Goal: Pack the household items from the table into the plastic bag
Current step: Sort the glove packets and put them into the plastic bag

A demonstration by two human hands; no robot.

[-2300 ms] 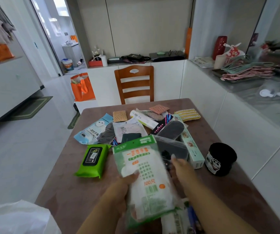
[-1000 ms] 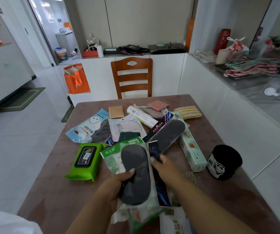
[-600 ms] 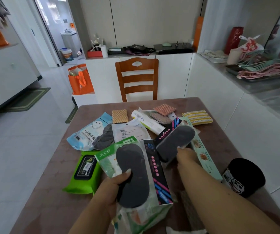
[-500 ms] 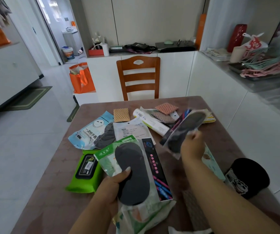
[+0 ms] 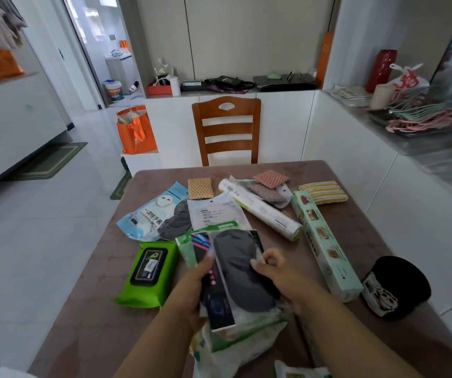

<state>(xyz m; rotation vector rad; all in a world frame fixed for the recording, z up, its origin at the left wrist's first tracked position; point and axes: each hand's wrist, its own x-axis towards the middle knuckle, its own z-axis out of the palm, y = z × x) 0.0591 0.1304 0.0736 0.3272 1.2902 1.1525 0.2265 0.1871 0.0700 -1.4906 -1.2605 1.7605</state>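
Head view: the left hand [image 5: 192, 293] grips a stack of packets above the table [image 5: 83, 323], thumb pressed on a black box [image 5: 216, 290] beside a grey insole pack [image 5: 242, 271], which the right hand [image 5: 276, 274] pinches at its edge. Left lies a green wipes pack [image 5: 148, 274]; farther off, a white roll [image 5: 260, 211] and a long carton [image 5: 325, 241]. The plastic bag itself I cannot pick out.

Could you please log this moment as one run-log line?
left hand: holds stacked packets | right hand: adds dark grey insole packet | green wet-wipes pack: on table
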